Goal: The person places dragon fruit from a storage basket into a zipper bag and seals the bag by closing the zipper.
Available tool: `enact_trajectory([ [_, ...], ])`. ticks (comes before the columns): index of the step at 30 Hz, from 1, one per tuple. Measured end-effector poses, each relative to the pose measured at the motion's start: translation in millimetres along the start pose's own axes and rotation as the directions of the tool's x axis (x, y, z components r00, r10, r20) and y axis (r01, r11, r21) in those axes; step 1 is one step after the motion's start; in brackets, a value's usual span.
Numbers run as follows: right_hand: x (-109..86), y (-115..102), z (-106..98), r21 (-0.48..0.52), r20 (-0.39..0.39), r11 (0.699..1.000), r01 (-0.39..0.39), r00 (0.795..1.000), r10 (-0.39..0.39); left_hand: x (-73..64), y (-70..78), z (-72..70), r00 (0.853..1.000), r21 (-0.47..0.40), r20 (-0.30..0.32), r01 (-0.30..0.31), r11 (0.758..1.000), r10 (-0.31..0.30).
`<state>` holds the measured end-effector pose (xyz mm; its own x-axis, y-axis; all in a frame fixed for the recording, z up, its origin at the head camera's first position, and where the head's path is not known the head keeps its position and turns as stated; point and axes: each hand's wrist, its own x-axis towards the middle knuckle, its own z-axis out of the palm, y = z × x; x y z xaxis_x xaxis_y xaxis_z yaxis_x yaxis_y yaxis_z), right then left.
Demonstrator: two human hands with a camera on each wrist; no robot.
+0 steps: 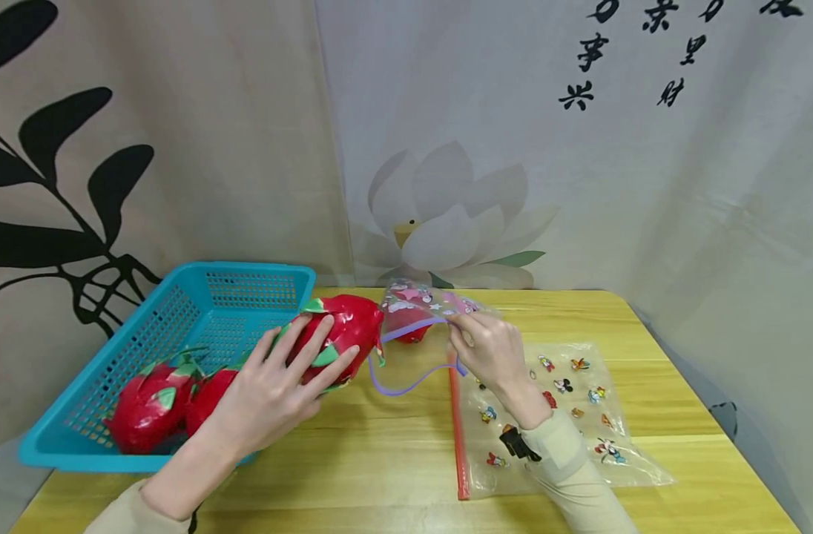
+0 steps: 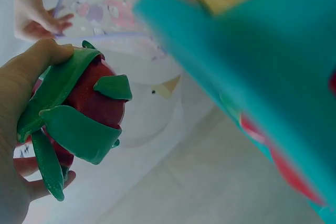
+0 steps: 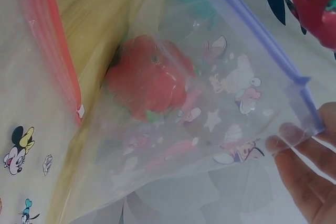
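Note:
My left hand [image 1: 280,389] grips a glossy red dragon fruit [image 1: 349,322] with green leaf scales, just left of a bag's mouth. In the left wrist view, the fingers wrap around this dragon fruit [image 2: 97,98]. The clear zip bag [image 3: 244,77] has a purple zip edge and cartoon prints, and its mouth gapes toward the fruit. My right hand [image 1: 493,352] pinches the bag's edge at one corner. Inside the bag lies another dragon fruit [image 3: 149,80], seen through the film.
A blue plastic basket [image 1: 259,282] stands at the left of the wooden table [image 1: 353,460], with more dragon fruits [image 1: 149,408] in it. A second clear bag [image 1: 580,445] with a red zip and cartoon prints lies flat at the right, under my right forearm. A printed curtain hangs behind.

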<state>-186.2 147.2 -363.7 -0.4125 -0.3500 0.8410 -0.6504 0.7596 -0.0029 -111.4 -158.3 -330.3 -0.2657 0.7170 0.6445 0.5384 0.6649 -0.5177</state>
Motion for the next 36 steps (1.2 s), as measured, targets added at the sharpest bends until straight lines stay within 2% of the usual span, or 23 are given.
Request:
enact_trajectory([
  [3, 0.1, 0, 0, 0.0, -0.001, 1.0, 0.0, 1.0, 0.0, -0.6, 8.0, 3.9, 1.0, -0.025, -0.007, -0.002, 1.0, 0.002],
  [10, 0.2, -1, 0, 0.001, 0.005, 1.0, -0.003, 1.0, 0.003, -4.4, 25.9, 12.7, 0.999, -0.02, 0.027, -0.02, 1.0, 0.021],
  [20, 0.9, -1, 0, 0.003, 0.013, 1.0, -0.004, 1.0, 0.004, -8.1, 50.6, 28.0, 0.997, -0.098, 0.015, -0.07, 0.993, 0.072],
  [26, 0.8, -2, 2, 0.018, 0.011, 1.0, 0.01, 1.0, -0.01, -5.7, 63.1, 38.0, 0.999, -0.106, 0.017, -0.05, 0.993, 0.052],
  [36, 0.0, -6, 3, 0.033, 0.014, 0.999, 0.017, 1.0, -0.018, 0.4, 73.0, 53.6, 0.999, -0.092, 0.016, 0.035, 0.995, -0.034],
])
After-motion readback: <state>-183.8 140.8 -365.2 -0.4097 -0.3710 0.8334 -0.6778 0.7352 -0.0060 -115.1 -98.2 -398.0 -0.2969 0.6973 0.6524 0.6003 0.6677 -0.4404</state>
